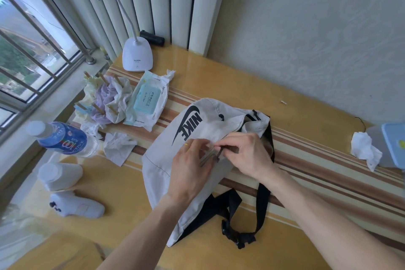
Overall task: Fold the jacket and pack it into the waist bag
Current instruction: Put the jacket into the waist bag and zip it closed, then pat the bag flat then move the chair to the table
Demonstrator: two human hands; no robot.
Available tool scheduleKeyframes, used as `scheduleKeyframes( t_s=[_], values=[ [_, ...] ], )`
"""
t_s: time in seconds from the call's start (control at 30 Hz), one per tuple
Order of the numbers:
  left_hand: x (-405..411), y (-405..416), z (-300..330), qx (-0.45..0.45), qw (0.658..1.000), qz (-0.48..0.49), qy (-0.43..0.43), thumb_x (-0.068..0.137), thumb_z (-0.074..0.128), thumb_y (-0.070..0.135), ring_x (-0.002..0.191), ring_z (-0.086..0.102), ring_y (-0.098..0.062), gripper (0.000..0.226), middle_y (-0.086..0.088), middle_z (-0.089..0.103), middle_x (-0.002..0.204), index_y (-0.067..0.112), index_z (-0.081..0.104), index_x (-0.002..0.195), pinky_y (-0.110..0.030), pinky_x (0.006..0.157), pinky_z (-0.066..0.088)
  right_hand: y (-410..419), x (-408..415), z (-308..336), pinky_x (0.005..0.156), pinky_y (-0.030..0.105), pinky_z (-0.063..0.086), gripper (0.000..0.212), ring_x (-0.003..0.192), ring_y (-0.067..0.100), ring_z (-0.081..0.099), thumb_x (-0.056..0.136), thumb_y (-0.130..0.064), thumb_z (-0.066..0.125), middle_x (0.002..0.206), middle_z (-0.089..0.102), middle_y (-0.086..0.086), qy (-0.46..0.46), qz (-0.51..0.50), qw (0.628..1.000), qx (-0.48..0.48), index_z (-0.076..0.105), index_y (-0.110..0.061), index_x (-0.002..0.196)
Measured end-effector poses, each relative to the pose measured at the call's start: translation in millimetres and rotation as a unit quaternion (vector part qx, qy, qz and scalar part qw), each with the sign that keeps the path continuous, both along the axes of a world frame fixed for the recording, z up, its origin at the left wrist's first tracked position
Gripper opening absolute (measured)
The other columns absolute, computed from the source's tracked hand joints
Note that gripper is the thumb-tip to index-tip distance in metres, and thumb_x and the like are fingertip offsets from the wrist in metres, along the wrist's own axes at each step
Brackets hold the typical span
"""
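A light grey waist bag point(210, 125) with a black logo lies bulging in the middle of the yellow table point(241, 76). Its black strap and buckle point(238, 237) trail toward the near edge. My left hand point(190, 166) presses on the bag's top and pinches the fabric by the zipper. My right hand point(247, 153) meets it there, fingers closed on the dark zipper pull point(218, 155). The jacket is not visible; whether it is inside the bag I cannot tell.
A wet-wipes pack point(149, 98), crumpled tissues point(118, 147) and bundled cloths point(109, 101) lie to the left. A blue-labelled bottle point(63, 138), a white cup point(59, 175) and a white device point(76, 206) stand near the window. A white lamp point(137, 55) is at the back, a blue-lidded box point(392, 144) far right.
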State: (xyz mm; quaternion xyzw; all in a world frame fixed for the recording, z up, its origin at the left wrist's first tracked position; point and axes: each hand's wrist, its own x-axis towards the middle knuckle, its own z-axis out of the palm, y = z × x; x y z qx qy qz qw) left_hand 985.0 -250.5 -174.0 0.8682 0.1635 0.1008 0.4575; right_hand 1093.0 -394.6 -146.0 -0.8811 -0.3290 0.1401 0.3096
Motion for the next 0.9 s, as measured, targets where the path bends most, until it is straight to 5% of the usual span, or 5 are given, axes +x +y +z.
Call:
scheduleKeyframes(
  t_s=[0.3, 0.43, 0.6, 0.7, 0.9],
  values=[
    [-9, 13, -7, 0.04, 0.999, -0.028, 0.018, 0.089, 0.077, 0.018, 0.062, 0.056, -0.005, 0.004, 0.011, 0.067, 0.077, 0.019, 0.081, 0.09, -0.014, 0.061, 0.045, -43, 81, 0, 0.09, 0.04, 0.061, 0.025, 0.081, 0.01, 0.076, 0.083, -0.005, 0.079, 0.087, 0.08, -0.007, 0.103, -0.275, 0.955, -0.032, 0.082, -0.029, 0.089],
    [-8, 8, -10, 0.054, 0.998, -0.03, 0.019, 0.09, 0.075, 0.02, 0.063, 0.052, -0.003, 0.006, 0.012, 0.066, 0.078, 0.02, 0.081, 0.092, -0.008, 0.062, 0.04, -50, 114, -6, 0.092, 0.039, 0.06, 0.012, 0.081, 0.018, 0.077, 0.081, -0.018, 0.084, 0.08, 0.079, -0.002, 0.14, -0.305, 0.941, -0.041, 0.083, -0.017, 0.093],
    [-20, 10, -19, 0.181, 0.982, -0.058, -0.012, 0.103, 0.057, 0.034, 0.107, 0.061, -0.022, 0.026, 0.0, 0.068, 0.118, 0.02, 0.071, 0.12, -0.036, 0.087, 0.052, -37, 95, -10, 0.1, 0.043, 0.053, 0.045, 0.112, 0.027, 0.068, 0.094, -0.037, 0.067, 0.123, 0.072, 0.009, -0.004, -0.286, 0.946, -0.154, 0.063, -0.016, 0.133],
    [-35, 11, -33, 0.238, 0.963, -0.106, 0.065, 0.108, 0.039, 0.046, 0.152, 0.032, -0.029, 0.049, -0.007, 0.039, 0.162, 0.029, 0.041, 0.154, -0.046, 0.119, 0.032, -22, 44, -26, 0.112, 0.049, 0.039, 0.053, 0.141, 0.031, 0.042, 0.103, -0.048, 0.044, 0.155, 0.044, 0.01, -0.026, -0.151, 0.968, -0.197, 0.041, -0.025, 0.151],
    [-78, 8, -45, 0.269, 0.939, -0.164, 0.14, 0.107, 0.018, 0.055, 0.159, -0.006, -0.027, 0.06, -0.004, 0.001, 0.172, 0.034, 0.011, 0.163, -0.052, 0.128, 0.009, -16, -1, -51, 0.119, 0.056, 0.029, 0.059, 0.156, 0.036, 0.011, 0.103, -0.057, 0.022, 0.171, 0.003, 0.01, 0.09, -0.123, 0.943, -0.297, 0.022, -0.035, 0.158]
  ],
)
